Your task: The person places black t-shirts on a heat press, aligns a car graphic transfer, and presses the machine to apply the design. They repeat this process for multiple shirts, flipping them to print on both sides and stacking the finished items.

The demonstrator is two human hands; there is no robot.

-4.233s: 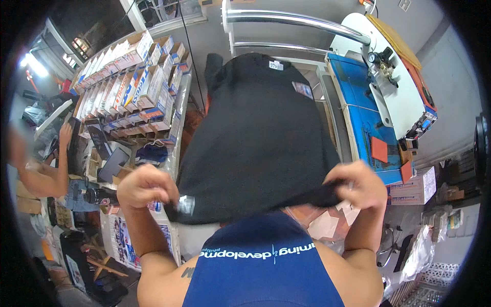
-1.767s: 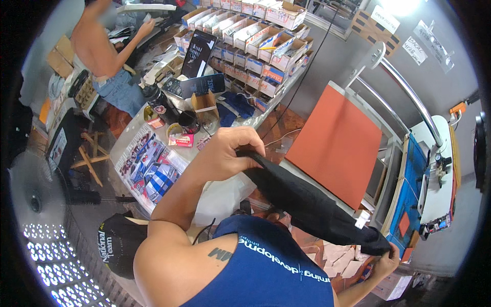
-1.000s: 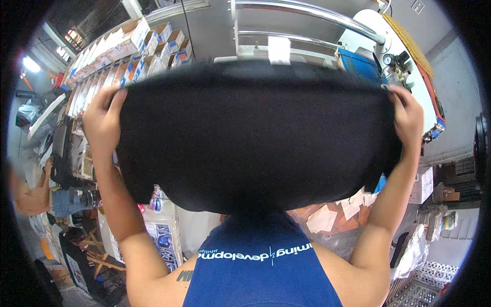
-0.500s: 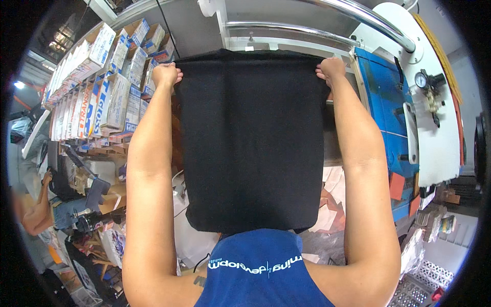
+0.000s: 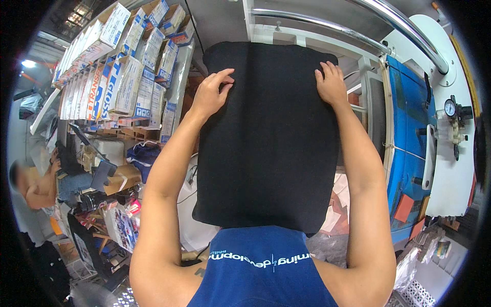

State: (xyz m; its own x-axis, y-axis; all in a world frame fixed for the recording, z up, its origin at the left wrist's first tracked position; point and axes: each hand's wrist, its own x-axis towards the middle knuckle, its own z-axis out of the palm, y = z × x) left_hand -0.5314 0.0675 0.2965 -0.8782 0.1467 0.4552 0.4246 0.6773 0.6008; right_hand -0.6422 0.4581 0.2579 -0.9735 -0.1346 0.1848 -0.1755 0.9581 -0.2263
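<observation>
A black cloth (image 5: 268, 143) is spread in front of me, its near edge up against my blue top. Its surface looks mostly smooth, and whatever supports it is hidden underneath. My left hand (image 5: 212, 93) is at the cloth's far left side, with thumb and fingers apart and fingertips over the fabric. On the opposite side, my right hand (image 5: 331, 86) is at the far right edge, fingers spread and touching or just above the cloth. Neither hand grips the fabric.
Stacked long cardboard boxes (image 5: 120, 77) fill a rack at the left. A metal bar (image 5: 317, 23) crosses beyond the cloth. To the right are a blue panel (image 5: 409, 123) and a white machine plate with a pressure gauge (image 5: 450, 108). Another person (image 5: 41, 189) is at the far left.
Both hands have let go of the cloth's far corners. My left hand has come inward and nearer over the fabric; my fingers have opened. The view has shifted slightly.
</observation>
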